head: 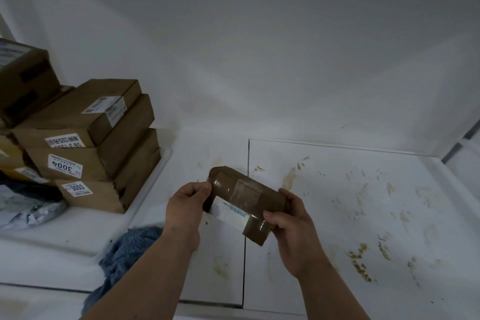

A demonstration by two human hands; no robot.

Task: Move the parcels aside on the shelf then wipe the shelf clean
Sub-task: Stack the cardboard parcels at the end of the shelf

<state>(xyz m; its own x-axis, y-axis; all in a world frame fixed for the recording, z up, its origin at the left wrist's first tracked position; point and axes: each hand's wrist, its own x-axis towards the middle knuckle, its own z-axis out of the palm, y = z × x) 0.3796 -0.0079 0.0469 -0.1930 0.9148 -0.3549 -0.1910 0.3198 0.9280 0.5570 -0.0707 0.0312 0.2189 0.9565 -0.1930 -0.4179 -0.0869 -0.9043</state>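
A plain white back wall (259, 47) was seen, dimly and evenly lit, with soft shadow gathered toward its upper part. At the right end of this wall, a narrow grey frame strip (457, 148) was glimpsed, partly cut off.

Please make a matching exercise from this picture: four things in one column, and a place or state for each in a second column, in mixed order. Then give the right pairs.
Things:
1. small brown taped parcel with a white label
2. fluffy blue cleaning cloth
3. stack of brown cardboard boxes
4. yellowish-brown stains

Places or states:
A. piled at the left of the white shelf
B. smeared over the right shelf panel
C. held in the grip of both hands, left hand and right hand
D. lying at the front shelf edge, under the left forearm

Pairs: 1-C, 2-D, 3-A, 4-B
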